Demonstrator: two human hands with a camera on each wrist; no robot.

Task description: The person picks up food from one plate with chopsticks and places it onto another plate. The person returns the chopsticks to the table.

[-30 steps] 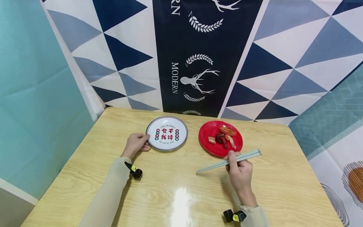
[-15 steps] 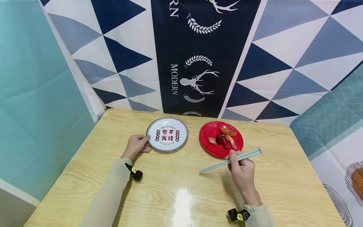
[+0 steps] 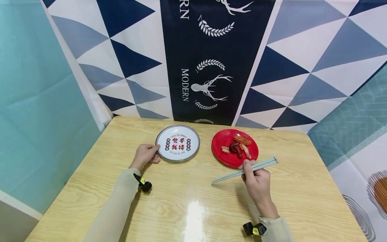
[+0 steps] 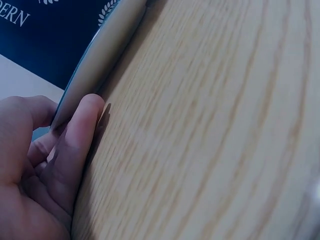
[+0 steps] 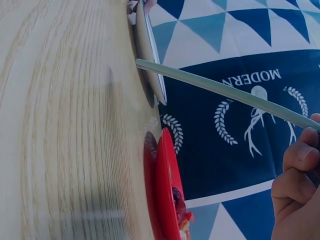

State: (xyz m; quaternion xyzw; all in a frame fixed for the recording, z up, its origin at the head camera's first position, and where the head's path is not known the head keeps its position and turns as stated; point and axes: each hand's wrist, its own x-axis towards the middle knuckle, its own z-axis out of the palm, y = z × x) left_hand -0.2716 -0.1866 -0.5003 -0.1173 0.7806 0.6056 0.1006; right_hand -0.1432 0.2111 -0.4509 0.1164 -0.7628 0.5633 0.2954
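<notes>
My left hand [image 3: 145, 156] pinches the left rim of a white plate [image 3: 178, 156] with a dark edge line and red and green printed characters. In the left wrist view, thumb and fingers grip that plate's rim [image 4: 102, 55] from both sides. My right hand [image 3: 256, 179] holds a pair of pale green chopsticks [image 3: 229, 175], their tips together and pointing left above the table. Just beyond that hand lies a red plate [image 3: 219, 141] bearing several pieces of food [image 3: 239, 148], brown-red and pale, some curled. Nothing is between the chopstick tips.
Both plates lie on a light wood table [image 3: 169, 201] near its back edge. Behind it hangs a patterned cloth [image 3: 202, 50] with triangles and a deer print. Each wrist wears a small black camera; the left wrist's camera [image 3: 145, 186] shows plainly.
The right hand and chopsticks have shifted very slightly right since a second ago. The left hand stays on the white plate, and the food lies as before.
</notes>
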